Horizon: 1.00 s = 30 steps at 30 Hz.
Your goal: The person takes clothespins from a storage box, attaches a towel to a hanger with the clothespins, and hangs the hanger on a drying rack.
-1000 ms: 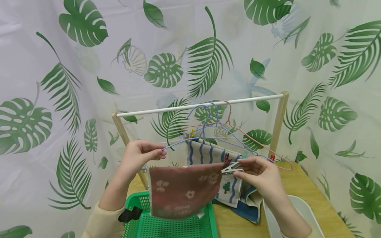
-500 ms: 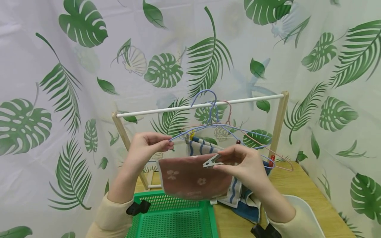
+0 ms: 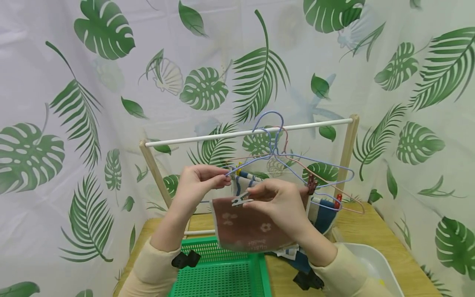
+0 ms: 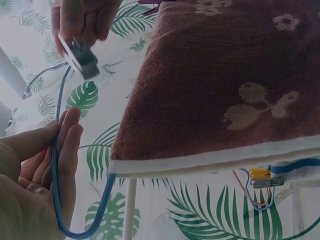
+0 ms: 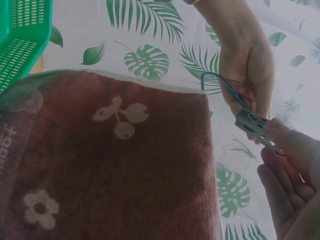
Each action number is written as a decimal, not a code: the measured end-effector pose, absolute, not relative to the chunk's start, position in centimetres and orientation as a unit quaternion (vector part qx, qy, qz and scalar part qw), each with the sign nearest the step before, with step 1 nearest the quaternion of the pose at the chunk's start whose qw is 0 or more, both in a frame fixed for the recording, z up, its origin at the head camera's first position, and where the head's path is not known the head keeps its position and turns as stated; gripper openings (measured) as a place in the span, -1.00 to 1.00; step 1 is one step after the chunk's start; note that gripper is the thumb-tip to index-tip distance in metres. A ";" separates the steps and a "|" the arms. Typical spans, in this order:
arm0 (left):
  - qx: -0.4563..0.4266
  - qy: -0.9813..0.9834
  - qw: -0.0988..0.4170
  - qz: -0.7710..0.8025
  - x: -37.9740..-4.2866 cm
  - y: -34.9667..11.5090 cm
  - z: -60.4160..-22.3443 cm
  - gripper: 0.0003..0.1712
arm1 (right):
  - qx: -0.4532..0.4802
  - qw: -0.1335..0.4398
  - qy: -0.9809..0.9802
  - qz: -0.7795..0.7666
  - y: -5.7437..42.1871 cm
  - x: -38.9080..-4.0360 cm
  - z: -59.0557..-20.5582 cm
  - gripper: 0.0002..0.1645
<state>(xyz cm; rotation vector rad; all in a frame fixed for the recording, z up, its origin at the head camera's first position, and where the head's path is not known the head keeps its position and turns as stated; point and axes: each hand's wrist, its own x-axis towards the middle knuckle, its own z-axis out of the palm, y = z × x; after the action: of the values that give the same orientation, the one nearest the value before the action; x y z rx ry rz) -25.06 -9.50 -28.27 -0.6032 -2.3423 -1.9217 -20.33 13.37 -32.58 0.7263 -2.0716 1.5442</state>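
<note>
My left hand point(image 3: 198, 187) pinches the left end of a blue wire hanger point(image 3: 272, 112). A reddish-brown towel point(image 3: 246, 227) with pale flowers hangs over the hanger's lower bar. At its right end a dark red clothespin point(image 3: 311, 185) grips towel and hanger. Between thumb and fingers, my right hand point(image 3: 280, 202) holds a grey clothespin point(image 3: 240, 200), in front of the towel's top left part. In the left wrist view this grey clothespin point(image 4: 80, 57) is apart from the towel's white-edged corner point(image 4: 117, 167). The right wrist view shows the towel point(image 5: 125, 175) filling its left side.
Behind stands a drying rack with a white rail point(image 3: 200, 137), bearing a blue and a pink hanger point(image 3: 358, 207) with striped towels point(image 3: 323, 214). A green basket point(image 3: 265, 276) lies below, a white tray point(image 3: 386, 268) at right, both on a wooden table point(image 3: 148, 235).
My right hand with the grey clothespin has moved left across the towel, from its right end toward its left corner. The left hand, hanger and towel have shifted right and slightly up.
</note>
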 end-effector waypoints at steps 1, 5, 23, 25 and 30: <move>-0.195 -0.756 0.025 -0.624 -25.0 -9.4 -28.3 -0.79 | 0.266 0.234 -0.755 0.551 13.0 -20.4 -32.5 -0.74; -0.197 -0.749 0.020 -0.632 -24.9 -8.9 -28.6 -0.78 | 0.282 0.276 -0.768 0.504 11.9 -20.7 -32.5 -0.77; -0.197 -0.758 0.016 -0.621 -24.6 -8.1 -29.1 -0.80 | 0.343 0.374 -0.801 0.316 9.1 -21.5 -33.5 -0.85; -0.196 -0.759 0.014 -0.620 -24.6 -8.0 -29.2 -0.80 | 0.344 0.376 -0.804 0.307 9.0 -21.3 -33.5 -0.86; -0.190 -0.758 0.014 -0.624 -24.5 -8.0 -29.3 -0.80 | 0.353 0.390 -0.805 0.275 8.5 -21.2 -33.5 -0.85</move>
<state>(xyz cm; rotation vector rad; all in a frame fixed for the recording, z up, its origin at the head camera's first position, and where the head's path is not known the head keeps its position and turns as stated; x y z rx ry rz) -24.52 -8.05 -29.34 -0.5905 -2.3592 -1.9446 -21.16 8.50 -33.46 0.8977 -2.0457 0.7001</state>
